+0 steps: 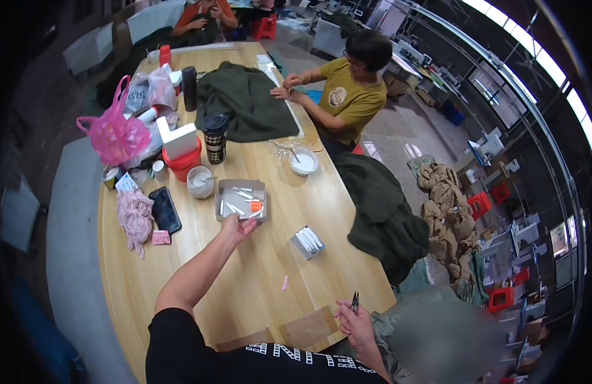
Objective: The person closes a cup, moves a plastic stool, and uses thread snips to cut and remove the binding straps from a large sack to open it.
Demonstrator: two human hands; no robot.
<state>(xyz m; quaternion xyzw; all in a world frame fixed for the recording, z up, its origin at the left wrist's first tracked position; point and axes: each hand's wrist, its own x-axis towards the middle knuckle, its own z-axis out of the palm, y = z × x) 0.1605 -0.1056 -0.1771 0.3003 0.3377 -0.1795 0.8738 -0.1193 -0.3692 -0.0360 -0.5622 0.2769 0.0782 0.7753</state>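
My left hand (238, 228) is at the near edge of a shallow grey box (223, 192), its fingers spread beneath the rim. White sticks and an orange piece (255, 206) lie inside the box. Near the table's front edge, my right hand (356, 322) is closed on small dark snips (355, 302) that point upward. Between the hands stands a smaller box (307, 242) filled with white sticks. A small pink strip (284, 282) lies on the wooden table (244, 294).
Left of the grey box are a glass jar (200, 183), a red bucket (182, 168), a patterned cup (215, 141) and a phone (165, 210). A white bowl (303, 162) stands beyond. One co-worker (353, 93) sits at the right, another (206, 19) at the far end.
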